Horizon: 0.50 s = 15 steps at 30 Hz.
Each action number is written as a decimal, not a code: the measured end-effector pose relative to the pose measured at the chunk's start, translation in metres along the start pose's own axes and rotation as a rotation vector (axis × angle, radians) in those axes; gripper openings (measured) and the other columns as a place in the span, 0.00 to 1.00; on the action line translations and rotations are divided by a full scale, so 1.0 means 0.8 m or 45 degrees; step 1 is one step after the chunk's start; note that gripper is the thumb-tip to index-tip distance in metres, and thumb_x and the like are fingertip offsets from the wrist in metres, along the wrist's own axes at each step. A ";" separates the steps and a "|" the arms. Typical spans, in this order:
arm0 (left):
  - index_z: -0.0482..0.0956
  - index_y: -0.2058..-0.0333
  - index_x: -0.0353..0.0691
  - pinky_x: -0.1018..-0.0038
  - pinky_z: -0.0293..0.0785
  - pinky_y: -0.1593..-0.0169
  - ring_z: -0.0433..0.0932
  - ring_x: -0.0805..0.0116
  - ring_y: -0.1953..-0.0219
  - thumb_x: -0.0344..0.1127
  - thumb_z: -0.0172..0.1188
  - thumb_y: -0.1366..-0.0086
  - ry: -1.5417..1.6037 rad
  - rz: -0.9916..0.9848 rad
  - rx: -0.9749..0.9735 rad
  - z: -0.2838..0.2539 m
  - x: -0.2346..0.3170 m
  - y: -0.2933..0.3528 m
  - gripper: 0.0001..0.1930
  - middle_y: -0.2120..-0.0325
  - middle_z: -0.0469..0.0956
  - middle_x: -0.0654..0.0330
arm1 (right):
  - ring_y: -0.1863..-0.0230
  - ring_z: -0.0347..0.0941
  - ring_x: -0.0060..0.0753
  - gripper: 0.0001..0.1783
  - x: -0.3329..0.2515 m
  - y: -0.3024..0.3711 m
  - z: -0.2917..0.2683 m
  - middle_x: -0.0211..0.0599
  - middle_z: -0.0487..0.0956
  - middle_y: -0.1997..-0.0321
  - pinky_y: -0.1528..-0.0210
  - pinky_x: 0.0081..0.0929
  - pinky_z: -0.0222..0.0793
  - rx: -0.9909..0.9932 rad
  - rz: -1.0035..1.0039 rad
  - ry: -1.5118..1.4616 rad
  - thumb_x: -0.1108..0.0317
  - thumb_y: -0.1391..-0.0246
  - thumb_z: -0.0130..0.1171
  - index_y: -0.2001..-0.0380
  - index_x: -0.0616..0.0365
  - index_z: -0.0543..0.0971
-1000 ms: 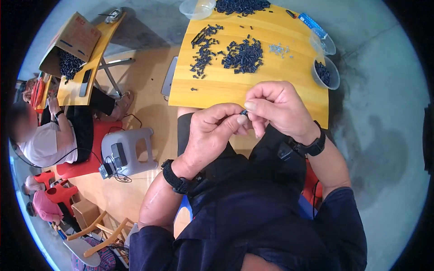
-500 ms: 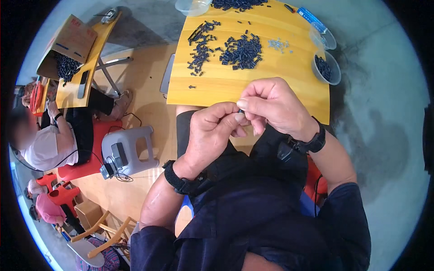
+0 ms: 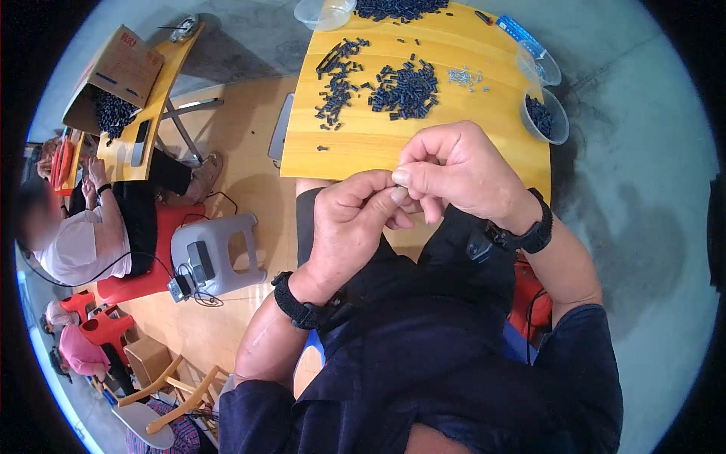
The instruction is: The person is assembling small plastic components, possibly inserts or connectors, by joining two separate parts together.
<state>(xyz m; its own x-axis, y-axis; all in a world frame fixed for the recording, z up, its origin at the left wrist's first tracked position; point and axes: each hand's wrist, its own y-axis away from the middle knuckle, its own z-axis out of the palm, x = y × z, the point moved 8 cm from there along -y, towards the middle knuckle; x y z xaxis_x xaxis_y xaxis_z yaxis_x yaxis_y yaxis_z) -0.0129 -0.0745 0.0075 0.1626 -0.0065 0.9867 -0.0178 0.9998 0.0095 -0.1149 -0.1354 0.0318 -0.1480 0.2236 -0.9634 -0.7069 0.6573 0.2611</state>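
Observation:
My left hand point(image 3: 349, 217) and my right hand point(image 3: 461, 175) meet just off the near edge of the yellow table point(image 3: 484, 144). Both are closed in a pinch, thumb against finger, on a tiny dark piece between them. The fingertips cover most of that piece, so its exact kind does not show. Beyond the hands lies a pile of short black tubular parts point(image 3: 406, 87). To its left spreads a looser group of similar black parts point(image 3: 338, 85). Small silvery pieces, perhaps screws point(image 3: 464, 77), are scattered on the right, and one single black part point(image 3: 323, 148) sits near the left edge.
A clear bowl of black parts point(image 3: 558, 130) stands at the table's right edge, near a blue box point(image 3: 520, 36). Another clear tub point(image 3: 324, 13) is at the far left corner. To the left are a grey stool point(image 3: 214, 253) and a seated person point(image 3: 87, 234).
The right hand has shifted slightly upward while staying at the left fingertips. Both hands keep their pinch; the piles look the same.

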 end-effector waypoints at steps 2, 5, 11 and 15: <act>0.78 0.62 0.29 0.81 0.76 0.70 0.80 0.75 0.74 0.25 0.54 0.35 0.003 -0.008 0.003 0.000 -0.002 0.000 0.06 0.74 0.80 0.59 | 0.85 0.72 0.16 0.08 -0.002 -0.001 0.001 0.32 0.76 0.79 0.85 0.12 0.63 -0.003 -0.032 0.032 0.71 0.44 0.57 0.72 0.66 0.77; 0.78 0.62 0.29 0.81 0.76 0.70 0.80 0.75 0.74 0.25 0.54 0.35 0.022 0.007 0.005 0.000 -0.001 0.000 0.07 0.73 0.80 0.59 | 0.85 0.72 0.16 0.08 0.004 -0.001 0.000 0.32 0.77 0.78 0.85 0.12 0.63 -0.015 0.046 -0.061 0.71 0.44 0.57 0.72 0.66 0.77; 0.78 0.62 0.29 0.80 0.77 0.70 0.80 0.74 0.74 0.25 0.54 0.35 0.024 -0.023 0.012 -0.002 -0.003 0.000 0.07 0.73 0.80 0.59 | 0.83 0.74 0.17 0.09 -0.004 0.005 0.002 0.31 0.77 0.78 0.82 0.12 0.67 -0.009 0.112 -0.050 0.71 0.42 0.54 0.71 0.66 0.77; 0.77 0.62 0.29 0.80 0.77 0.70 0.80 0.74 0.74 0.26 0.55 0.35 0.034 0.015 0.009 -0.003 -0.002 0.000 0.07 0.73 0.80 0.59 | 0.81 0.75 0.18 0.09 -0.001 0.006 -0.002 0.32 0.78 0.78 0.80 0.12 0.69 -0.076 0.107 -0.077 0.71 0.40 0.53 0.69 0.67 0.77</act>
<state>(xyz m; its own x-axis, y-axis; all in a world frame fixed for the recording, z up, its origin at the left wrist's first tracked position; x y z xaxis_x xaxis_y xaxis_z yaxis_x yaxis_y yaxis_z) -0.0107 -0.0745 0.0052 0.1886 0.0058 0.9820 -0.0264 0.9997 -0.0008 -0.1190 -0.1337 0.0336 -0.1677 0.3206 -0.9323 -0.7340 0.5907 0.3352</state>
